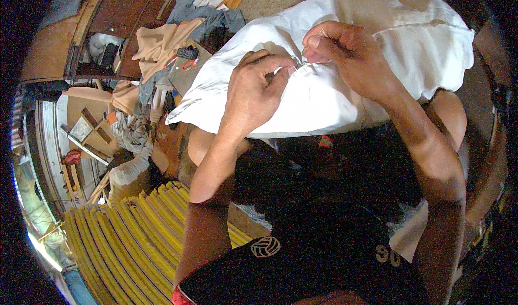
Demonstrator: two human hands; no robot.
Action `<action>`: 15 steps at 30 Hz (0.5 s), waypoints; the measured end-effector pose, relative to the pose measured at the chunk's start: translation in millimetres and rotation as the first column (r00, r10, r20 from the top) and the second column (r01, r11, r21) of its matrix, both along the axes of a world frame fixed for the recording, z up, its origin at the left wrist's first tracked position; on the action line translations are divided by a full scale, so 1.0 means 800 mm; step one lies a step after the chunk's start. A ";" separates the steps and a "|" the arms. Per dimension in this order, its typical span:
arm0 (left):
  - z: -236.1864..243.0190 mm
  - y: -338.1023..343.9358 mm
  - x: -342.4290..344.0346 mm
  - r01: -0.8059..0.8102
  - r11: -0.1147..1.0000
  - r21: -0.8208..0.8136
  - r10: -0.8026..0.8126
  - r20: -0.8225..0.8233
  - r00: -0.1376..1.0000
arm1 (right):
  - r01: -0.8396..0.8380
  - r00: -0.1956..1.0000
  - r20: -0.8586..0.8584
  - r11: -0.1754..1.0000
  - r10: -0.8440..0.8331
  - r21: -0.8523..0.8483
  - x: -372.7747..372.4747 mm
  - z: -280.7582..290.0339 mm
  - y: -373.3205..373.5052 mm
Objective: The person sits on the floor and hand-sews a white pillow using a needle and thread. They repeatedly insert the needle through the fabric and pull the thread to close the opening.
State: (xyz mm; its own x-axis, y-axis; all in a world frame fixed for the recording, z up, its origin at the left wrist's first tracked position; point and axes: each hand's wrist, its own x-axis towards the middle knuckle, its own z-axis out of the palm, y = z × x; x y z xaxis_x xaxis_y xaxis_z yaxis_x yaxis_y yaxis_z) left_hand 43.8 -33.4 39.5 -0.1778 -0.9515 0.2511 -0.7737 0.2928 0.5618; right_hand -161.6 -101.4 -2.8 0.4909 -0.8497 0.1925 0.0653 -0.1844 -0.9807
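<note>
Across my lap lies a plump white pillow (318, 102), its cloth creased and gathered near the middle. My left hand (256, 86) is closed, thumb and forefinger pinching the pillow's cloth at the gather. Just to its right and slightly farther off, my right hand (345, 48) is closed in a pinch over the same spot. A thin pale strand (322, 33), like thread, shows by its fingers; what exactly the fingertips hold is too small to make out. The two hands' fingertips are close but apart.
A yellow slatted bench (124, 245) stands at the lower left. Beyond it are piled cloths (132, 129) and a wooden frame (86, 132). Peach cloth (162, 43) drapes beside a small surface with loose items. Brown wooden cabinets (116, 19) stand at the far left.
</note>
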 end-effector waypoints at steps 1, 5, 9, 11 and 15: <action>0.000 0.000 0.000 0.005 1.000 -0.001 -0.005 -0.003 1.000 | -0.004 1.000 -0.014 1.000 0.004 -0.002 0.000 0.001 0.000; -0.004 0.000 -0.001 -0.018 0.999 -0.029 0.017 -0.031 0.999 | -0.067 0.990 -0.132 0.995 0.057 -0.071 0.004 0.006 0.004; -0.002 -0.006 -0.002 -0.004 1.000 0.007 0.004 -0.069 0.998 | -0.010 1.000 0.016 0.995 0.009 0.102 0.007 -0.010 0.002; 0.006 -0.006 -0.004 -0.010 1.000 -0.005 0.009 -0.042 0.999 | 0.005 0.992 0.120 0.970 -0.036 0.244 0.002 -0.012 -0.002; -0.003 -0.002 -0.006 0.171 0.898 -0.405 -0.115 0.161 0.980 | 0.000 0.984 0.167 0.928 -0.067 0.373 0.002 -0.010 -0.005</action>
State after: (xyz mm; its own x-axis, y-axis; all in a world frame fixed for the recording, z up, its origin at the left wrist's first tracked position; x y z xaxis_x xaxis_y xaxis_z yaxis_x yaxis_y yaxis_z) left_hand 39.0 -35.0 36.9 -0.3620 -0.7272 0.5832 -0.7631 0.5905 0.2626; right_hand -160.0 -105.1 -10.5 0.4481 -0.8920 -0.0594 0.2411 0.1845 -0.9528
